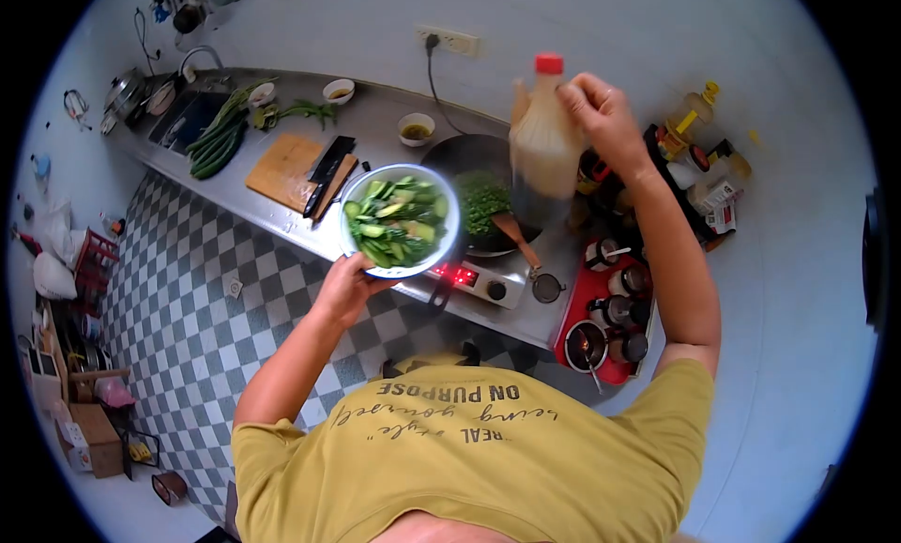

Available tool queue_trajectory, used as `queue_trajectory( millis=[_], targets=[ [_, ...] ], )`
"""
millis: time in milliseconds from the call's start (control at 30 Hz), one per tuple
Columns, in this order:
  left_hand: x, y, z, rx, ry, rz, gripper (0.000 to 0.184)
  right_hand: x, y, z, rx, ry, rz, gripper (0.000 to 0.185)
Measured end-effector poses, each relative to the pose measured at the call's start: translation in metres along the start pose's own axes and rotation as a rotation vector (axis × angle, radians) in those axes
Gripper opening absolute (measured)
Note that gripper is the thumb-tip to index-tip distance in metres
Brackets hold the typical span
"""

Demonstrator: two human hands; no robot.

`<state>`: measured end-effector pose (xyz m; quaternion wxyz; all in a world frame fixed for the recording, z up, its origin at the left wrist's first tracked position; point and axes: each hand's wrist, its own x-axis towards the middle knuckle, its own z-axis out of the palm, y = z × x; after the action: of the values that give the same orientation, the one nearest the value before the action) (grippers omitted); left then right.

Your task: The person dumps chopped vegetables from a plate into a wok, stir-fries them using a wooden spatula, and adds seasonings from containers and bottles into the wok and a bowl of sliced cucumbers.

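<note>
My left hand (pixel 350 288) grips the near rim of a white bowl (pixel 454 226), held up over the counter's front edge. Cut green vegetables (pixel 394 219) fill it, with slices that look like cucumber. Raised on the other side, my right hand (pixel 605 121) is closed at the upper part of a large clear plastic bottle (pixel 546 153) with a red cap. The bottle is upright and a little blurred. Behind and below it sits a dark wok (pixel 450 154) holding chopped greens (pixel 483 200). A wooden spatula (pixel 516 238) leans in the wok, its handle over the near rim.
An induction cooker (pixel 497 290) with lit red digits is under the wok. Left lie a cleaver (pixel 328 172), a cutting board (pixel 280 163), cucumbers (pixel 216 153) and small bowls (pixel 416 128). A red tray (pixel 574 304) of seasoning jars stands right, near more bottles (pixel 690 111).
</note>
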<state>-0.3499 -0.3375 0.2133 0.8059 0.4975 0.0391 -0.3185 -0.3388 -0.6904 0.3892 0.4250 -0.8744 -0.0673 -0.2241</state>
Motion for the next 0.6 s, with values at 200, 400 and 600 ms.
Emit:
queue_trajectory(
  millis=[200,400,600],
  targets=[
    [0.008,-0.004,-0.008,0.01,0.149,0.089,0.039,0.018,0.128,-0.04,-0.088,0.302,0.163,0.031],
    [0.002,-0.022,-0.033,-0.082,0.382,0.201,0.043,0.025,0.283,-0.017,-0.235,0.412,0.271,0.033],
    [-0.028,-0.044,-0.057,-0.187,0.58,0.266,0.045,0.036,0.441,0.012,-0.374,0.494,0.366,0.029]
  ],
)
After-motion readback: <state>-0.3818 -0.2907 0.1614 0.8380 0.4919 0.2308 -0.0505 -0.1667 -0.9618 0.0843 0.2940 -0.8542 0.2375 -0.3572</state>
